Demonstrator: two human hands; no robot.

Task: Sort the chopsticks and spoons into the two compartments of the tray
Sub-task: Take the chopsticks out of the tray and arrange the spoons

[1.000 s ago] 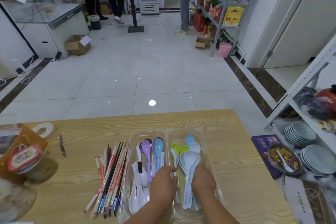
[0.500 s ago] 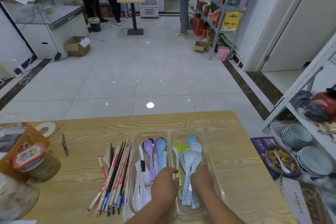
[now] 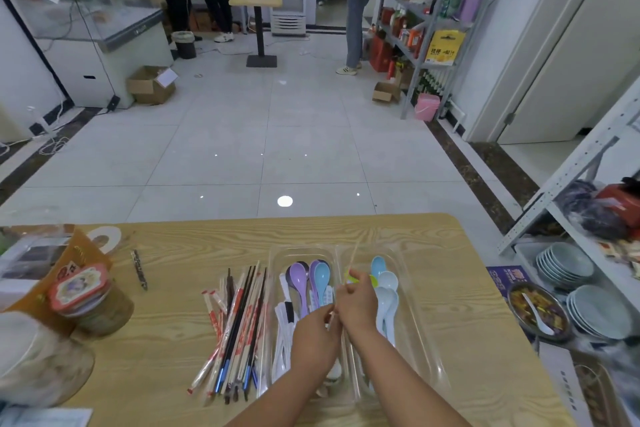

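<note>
The right hand (image 3: 356, 303) is hovering over the middle of the tray (image 3: 417, 354), its fingers curled and pinching a thin pale chopstick (image 3: 354, 253). The left hand (image 3: 316, 340) is sitting just near and left of it, fingers curled toward the stick's near end; whether it is actually gripping cannot be told. The held chopstick is running near to far, its far tip rising and leaning slightly right, about over the divider between the two compartments.

Spoons are lying in both compartments: purple, blue and white ones in the left (image 3: 299, 282), pale ones and a green one in the right (image 3: 386, 302), all with bowls pointing far and handles near.

The other chopsticks (image 3: 239, 333) are lying in a loose bundle on the table (image 3: 467, 322), just beside the tray's left wall. They are lying left of both hands, so the left hand is nearer. Their long axes are also running near to far, fanning slightly right at the far ends, roughly parallel to the compartments.

Sorting is probably only starting, as neither compartment is holding one kind alone.
</note>
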